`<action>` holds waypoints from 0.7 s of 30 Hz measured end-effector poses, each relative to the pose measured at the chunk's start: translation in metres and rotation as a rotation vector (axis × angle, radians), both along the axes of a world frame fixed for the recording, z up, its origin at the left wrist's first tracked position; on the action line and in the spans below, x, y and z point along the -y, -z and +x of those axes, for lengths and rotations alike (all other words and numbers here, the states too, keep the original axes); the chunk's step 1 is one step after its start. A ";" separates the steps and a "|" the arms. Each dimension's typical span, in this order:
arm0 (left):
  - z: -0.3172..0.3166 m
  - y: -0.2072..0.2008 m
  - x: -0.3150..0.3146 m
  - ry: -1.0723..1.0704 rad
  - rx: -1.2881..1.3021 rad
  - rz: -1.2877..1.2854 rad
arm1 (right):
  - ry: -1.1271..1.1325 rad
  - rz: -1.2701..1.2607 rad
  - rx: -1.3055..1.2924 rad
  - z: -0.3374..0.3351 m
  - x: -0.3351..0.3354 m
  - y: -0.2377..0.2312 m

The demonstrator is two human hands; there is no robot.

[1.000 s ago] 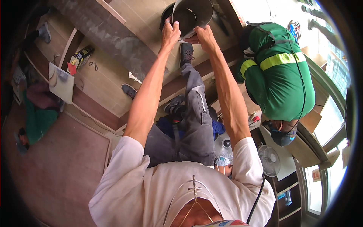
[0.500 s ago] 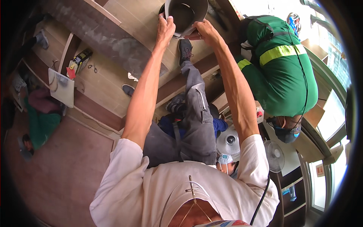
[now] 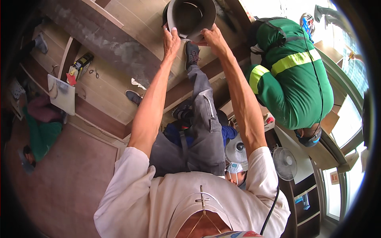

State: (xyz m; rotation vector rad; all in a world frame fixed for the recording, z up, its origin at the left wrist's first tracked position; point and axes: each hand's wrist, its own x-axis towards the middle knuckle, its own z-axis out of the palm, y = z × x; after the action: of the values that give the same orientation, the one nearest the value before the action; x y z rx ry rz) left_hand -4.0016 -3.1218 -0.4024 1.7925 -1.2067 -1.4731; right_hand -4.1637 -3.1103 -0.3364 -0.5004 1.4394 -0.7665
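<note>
The left hand [image 3: 171, 41] is wrapped on the left rim of a round dark pot [image 3: 191, 18], and the right hand [image 3: 214, 39] grips its lower right rim, so both hands are closed on the pot and hold it up at arm's length, near the top of the view. Going left to right: a white tray [image 3: 61, 94] and a small yellow and black tool [image 3: 81, 65] lie on the wooden floor [image 3: 115, 85] at the left, a person in grey trousers [image 3: 200, 127] is right under the pot in the middle, two white fans [image 3: 283, 162] stand lower right, and a person in a green jacket [image 3: 295, 83] bends over at the right. The pot looks big and the hands only hold its edge. I think it could slip, because the grip is thin and the arms are stretched far. If it drops, it could hit the person below it. It could also bump the person in green, who is close.
</note>
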 end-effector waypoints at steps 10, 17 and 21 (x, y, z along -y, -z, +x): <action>-0.004 0.004 -0.006 0.093 0.101 -0.025 | 0.081 -0.018 -0.363 0.022 -0.034 0.080; -0.006 0.012 -0.006 0.213 0.252 -0.010 | 0.002 0.154 -0.401 0.021 -0.034 0.091; -0.013 0.034 -0.004 0.279 0.454 -0.199 | 0.032 0.148 -0.478 0.020 -0.030 0.124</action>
State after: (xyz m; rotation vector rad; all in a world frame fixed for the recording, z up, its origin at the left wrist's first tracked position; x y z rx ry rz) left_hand -4.0147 -3.1175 -0.4366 1.9365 -1.8205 -1.0574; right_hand -4.1435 -3.0807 -0.4606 -0.5711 1.9356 -0.5803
